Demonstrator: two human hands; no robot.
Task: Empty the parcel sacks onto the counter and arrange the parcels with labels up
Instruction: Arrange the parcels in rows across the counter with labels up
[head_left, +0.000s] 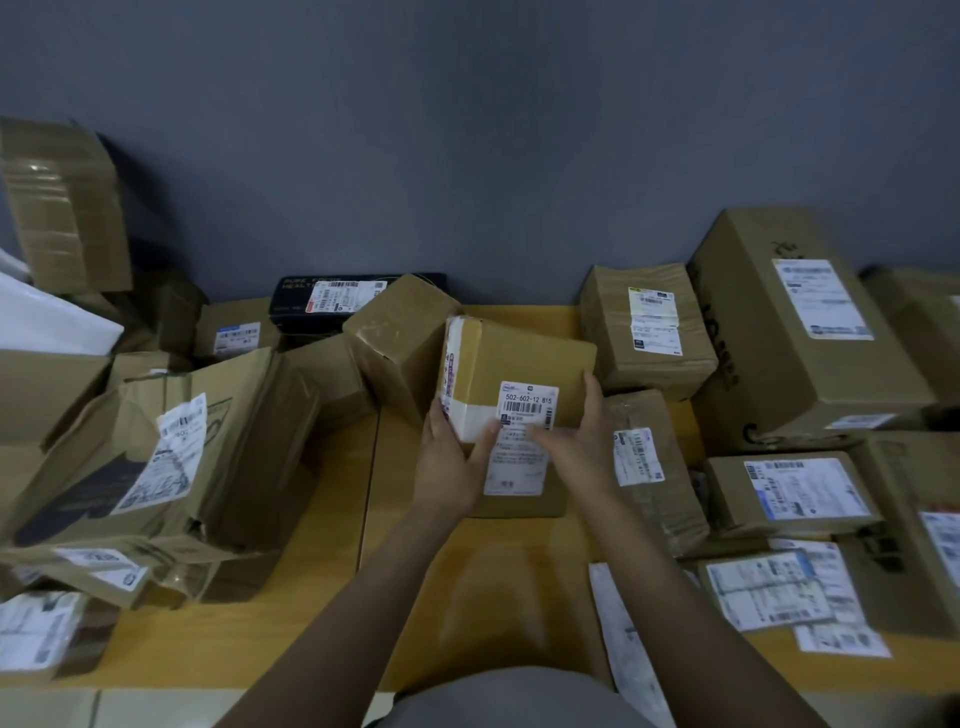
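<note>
A brown cardboard parcel (519, 364) with a white label facing me is held above the middle of the yellow counter (322, 613). My left hand (452, 457) grips its lower left corner and my right hand (576, 436) grips its lower right edge, thumbs over the label. The parcel is tilted, its far end higher. Labelled parcels lie label-up to the right, among them a tall box (800, 322) and a flat box (789, 493). A crumpled brown parcel bag (171, 452) with a label lies to the left.
A black box (332, 301) and a bare brown box (400, 338) sit at the back by the grey wall. More boxes are stacked at the far left (62, 208). A white sack (47, 317) shows at the left edge. Loose paper labels (623, 649) lie front right.
</note>
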